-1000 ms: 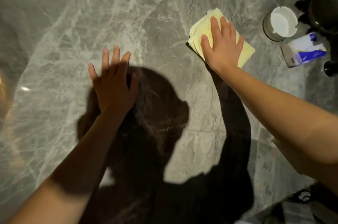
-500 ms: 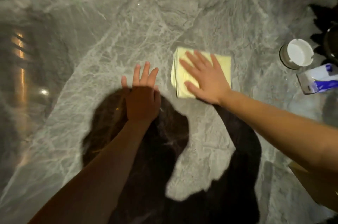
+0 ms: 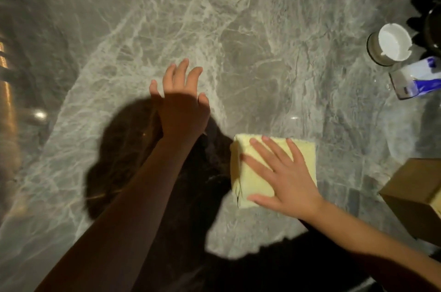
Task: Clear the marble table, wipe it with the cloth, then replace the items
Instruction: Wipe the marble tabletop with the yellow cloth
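Wiping step: right hand (image 3: 286,179) flat, fingers spread, pressing folded yellow cloth (image 3: 253,182) onto marble desk (image 3: 238,41) at 4 o'clock, left hand (image 3: 183,105) open and empty, braced at centre; next stroke likely needs unwiped area toward 10 o'clock

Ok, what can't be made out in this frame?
- Head view: cloth middle, covered by the right hand.
- Dark vessel, cut by the right edge.
- Blue-white packet, print too small, partly cut off.
- Cardboard box, cut by the edge.
- Table under the shadow.
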